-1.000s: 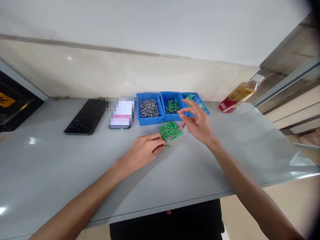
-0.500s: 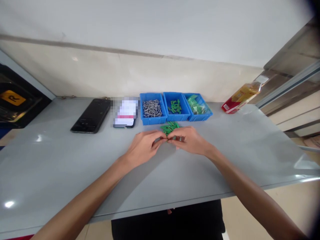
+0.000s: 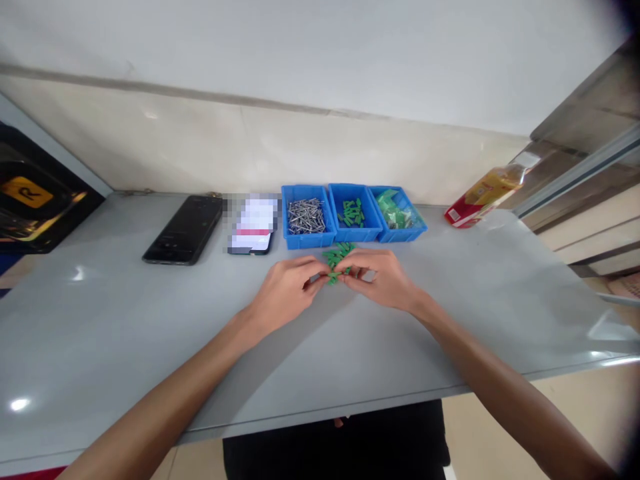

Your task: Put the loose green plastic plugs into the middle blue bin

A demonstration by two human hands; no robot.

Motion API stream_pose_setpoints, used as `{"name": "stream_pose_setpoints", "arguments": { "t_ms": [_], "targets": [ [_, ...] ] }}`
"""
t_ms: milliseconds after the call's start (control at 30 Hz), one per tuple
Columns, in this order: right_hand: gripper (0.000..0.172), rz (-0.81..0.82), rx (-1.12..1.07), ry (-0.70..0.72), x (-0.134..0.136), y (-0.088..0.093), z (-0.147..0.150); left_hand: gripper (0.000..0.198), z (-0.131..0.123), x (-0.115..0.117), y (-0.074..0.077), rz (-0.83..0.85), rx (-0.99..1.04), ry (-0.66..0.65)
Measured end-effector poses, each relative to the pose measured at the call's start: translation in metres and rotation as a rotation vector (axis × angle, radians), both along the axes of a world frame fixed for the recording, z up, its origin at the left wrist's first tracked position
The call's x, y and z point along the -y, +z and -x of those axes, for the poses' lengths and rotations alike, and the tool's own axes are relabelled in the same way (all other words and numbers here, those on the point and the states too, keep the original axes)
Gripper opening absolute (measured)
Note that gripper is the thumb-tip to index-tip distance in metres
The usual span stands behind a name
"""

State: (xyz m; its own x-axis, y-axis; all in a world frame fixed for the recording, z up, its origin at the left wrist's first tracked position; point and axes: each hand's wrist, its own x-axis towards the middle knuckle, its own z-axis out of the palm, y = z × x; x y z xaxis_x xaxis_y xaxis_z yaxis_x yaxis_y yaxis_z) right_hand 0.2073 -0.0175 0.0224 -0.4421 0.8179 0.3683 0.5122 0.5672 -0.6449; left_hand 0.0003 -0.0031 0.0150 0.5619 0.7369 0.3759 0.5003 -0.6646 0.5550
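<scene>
My left hand (image 3: 289, 288) is closed in a pinch on the left end of a small green plastic wall plug (image 3: 335, 274). At its other end, the fingertips of my right hand (image 3: 383, 279) are pinched too, so the piece lies between both hands. Whether a screw is in it is too small to see. Just behind the fingers lies a pile of green wall plugs (image 3: 343, 251), partly covered by my right hand. A blue bin of metal screws (image 3: 307, 217) stands behind the pile, beside a blue bin with green wall plugs (image 3: 352, 213).
A third blue bin (image 3: 403, 235) holds a clear bag with green pieces. Left of the bins lie a lit phone (image 3: 253, 227) and a dark phone (image 3: 184, 230). A drink bottle (image 3: 485, 192) leans at the right. The grey table (image 3: 320, 360) meets a wall behind.
My fingertips have parted slightly, and the green wall plug between them now shows. The hands have otherwise stayed at the same place; the view has shifted very little.
</scene>
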Motion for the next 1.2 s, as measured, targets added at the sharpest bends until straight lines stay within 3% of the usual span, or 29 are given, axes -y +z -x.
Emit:
{"name": "stream_pose_setpoints", "arguments": {
  "t_ms": [200,400,600,733,833,933,1000,1200],
  "targets": [
    [0.013,-0.112,0.025,0.026,0.001,-0.005,0.004,0.011,0.001,0.0,-0.004,-0.059,-0.148,0.041],
    [0.012,-0.119,0.022,0.048,0.001,-0.008,0.007,0.012,0.001,0.001,-0.006,-0.107,-0.201,0.081],
    [0.006,0.013,0.046,0.045,0.0,0.015,-0.011,0.032,0.001,0.005,0.0,-0.109,-0.268,0.047],
    [0.01,0.186,-0.013,0.022,-0.012,0.024,-0.025,0.027,0.0,0.005,-0.003,-0.117,-0.363,0.068],
    [0.024,-0.05,-0.184,-0.318,-0.027,0.019,-0.028,0.023,0.0,0.005,-0.004,-0.094,-0.387,0.052],
    [0.041,-0.176,-0.157,-0.457,-0.035,0.012,-0.028,0.021,0.0,0.004,-0.003,-0.071,-0.388,0.038],
    [0.042,-0.2,-0.132,-0.468,-0.032,0.009,-0.028,0.02,0.0,0.004,-0.002,-0.061,-0.382,0.027],
    [0.016,-0.202,-0.069,-0.341,-0.015,0.006,-0.022,0.02,0.0,0.004,-0.004,-0.085,-0.342,0.015]
  ]
}}
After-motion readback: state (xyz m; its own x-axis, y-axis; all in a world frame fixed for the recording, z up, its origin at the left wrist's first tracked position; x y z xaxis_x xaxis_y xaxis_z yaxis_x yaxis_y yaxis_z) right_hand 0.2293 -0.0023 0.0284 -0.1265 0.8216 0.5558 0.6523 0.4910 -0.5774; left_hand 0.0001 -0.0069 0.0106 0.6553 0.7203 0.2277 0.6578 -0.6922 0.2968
